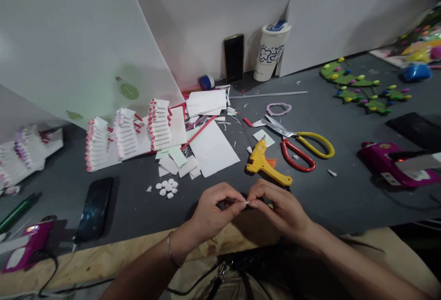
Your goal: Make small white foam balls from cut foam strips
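Note:
My left hand [220, 206] and my right hand [275, 206] meet near the table's front edge, fingertips pinched together. Between them is a tiny white piece [246, 202], mostly hidden by the fingers; its kind cannot be made out. Just beyond my right hand lies a yellow hot glue gun [263, 164] with an orange trigger. To the left of my left hand sits a small cluster of white pellets [167, 188]. Behind that are small cut cards [179, 162] and a larger white sheet [215, 148].
Scissors [289, 134] with red and yellow handles lie open beyond the glue gun. Rows of white pieces with red ends [160, 125] stand at the left. A black phone [94, 208] lies front left. A paper cup [272, 52] and another phone [234, 57] stand at the back.

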Demonstrator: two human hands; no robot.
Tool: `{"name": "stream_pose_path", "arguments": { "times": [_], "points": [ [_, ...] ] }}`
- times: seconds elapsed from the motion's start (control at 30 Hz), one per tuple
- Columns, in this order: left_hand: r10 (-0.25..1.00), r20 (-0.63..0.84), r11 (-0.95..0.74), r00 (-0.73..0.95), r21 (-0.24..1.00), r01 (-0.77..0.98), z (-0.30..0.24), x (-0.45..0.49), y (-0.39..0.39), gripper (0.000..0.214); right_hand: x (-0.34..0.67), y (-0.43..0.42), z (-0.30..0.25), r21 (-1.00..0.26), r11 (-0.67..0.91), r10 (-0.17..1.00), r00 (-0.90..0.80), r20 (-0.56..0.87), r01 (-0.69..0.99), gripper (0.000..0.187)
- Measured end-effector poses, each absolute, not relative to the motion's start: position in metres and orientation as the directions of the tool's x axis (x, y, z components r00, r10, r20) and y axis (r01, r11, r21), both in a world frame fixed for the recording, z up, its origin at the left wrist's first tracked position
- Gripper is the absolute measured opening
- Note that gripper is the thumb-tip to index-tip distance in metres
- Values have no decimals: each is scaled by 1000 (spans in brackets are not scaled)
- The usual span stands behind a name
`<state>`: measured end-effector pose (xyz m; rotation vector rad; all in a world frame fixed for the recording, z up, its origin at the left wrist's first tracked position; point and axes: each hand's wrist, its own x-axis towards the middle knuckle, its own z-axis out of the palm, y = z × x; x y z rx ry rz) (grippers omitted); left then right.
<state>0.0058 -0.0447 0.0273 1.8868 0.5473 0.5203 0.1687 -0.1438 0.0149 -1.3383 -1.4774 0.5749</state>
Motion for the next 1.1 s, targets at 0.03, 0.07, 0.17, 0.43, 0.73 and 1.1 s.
{"name": "stream_pose_path", "arguments": {
  "times": [0.03,0.07,0.17,0.43,0.73,1.1],
  "points": [
    [584,102,-337,805,933,126,28,5,-44,17,168,-144,14,-873,256,933,131,336,415,18],
    [576,103,-335,811,934,120,29,5,-44,18,168,-145,14,-891,238,942,130,308,387,19],
    [553,111,-338,826,936,100,30,3,-44,24,168,-145,12,-937,179,968,114,222,298,23],
    [569,118,-246,814,969,32,26,3,-45,27,170,-146,12,-979,122,992,24,127,161,27],
    [511,209,-359,834,933,-14,32,2,-45,23,164,-144,6,-986,-111,990,72,-121,-127,33],
    [667,96,-307,739,939,155,30,3,-48,14,160,-143,7,-895,256,915,207,346,365,5]
  ]
}}
